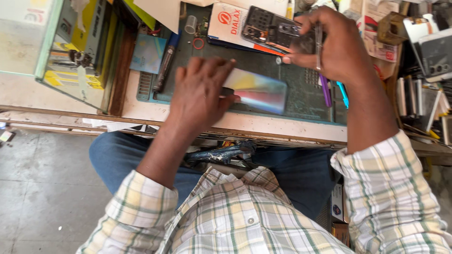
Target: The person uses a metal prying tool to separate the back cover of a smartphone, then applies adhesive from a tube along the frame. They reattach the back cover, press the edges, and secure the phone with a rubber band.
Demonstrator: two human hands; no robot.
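- Sleeves of a checked shirt fill the near edge; the lap below the bench is mostly hidden.
- Left hand lies flat, fingers spread, pressing an iridescent phone back cover onto the green work mat; the hand hides the cover's left end.
- Right hand, farther off, fingers curled, grips metal tweezers and the opened phone, partly covering it.

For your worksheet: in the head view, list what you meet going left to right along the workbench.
Glass-fronted cabinet → black pen → left hand → iridescent phone back cover → right hand → purple pen.
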